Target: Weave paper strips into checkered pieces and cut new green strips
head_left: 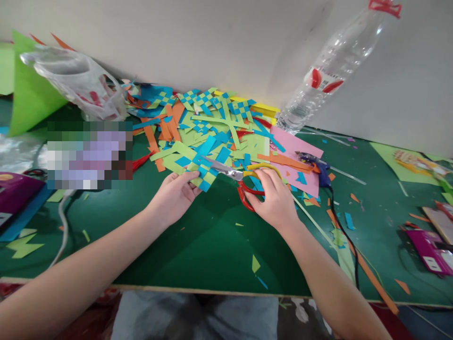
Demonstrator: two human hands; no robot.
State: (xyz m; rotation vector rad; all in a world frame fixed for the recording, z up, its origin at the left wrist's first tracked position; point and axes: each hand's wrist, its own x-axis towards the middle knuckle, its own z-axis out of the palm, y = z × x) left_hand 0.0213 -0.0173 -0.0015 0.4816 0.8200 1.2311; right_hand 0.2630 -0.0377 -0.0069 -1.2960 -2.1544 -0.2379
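Observation:
My left hand point(179, 193) pinches a woven piece of blue and green paper strips point(208, 174) by its near left edge. In my right hand point(275, 198) are scissors point(231, 173) with red and yellow handles, my fingers through the loops. The metal blades point left and lie against the woven paper; whether a strip is between them I cannot tell. Just beyond both hands spreads a pile of green, blue and orange paper strips point(212, 123), with several woven checkered pieces among them.
A tilted clear plastic bottle point(318, 80) leans by the wall. Pink paper point(297, 163) lies under a blue glue gun point(320, 171) with a black cord. Left are a plastic bag point(81, 85) and a blurred-out item point(90, 156). Paper scraps dot the green table point(212, 255).

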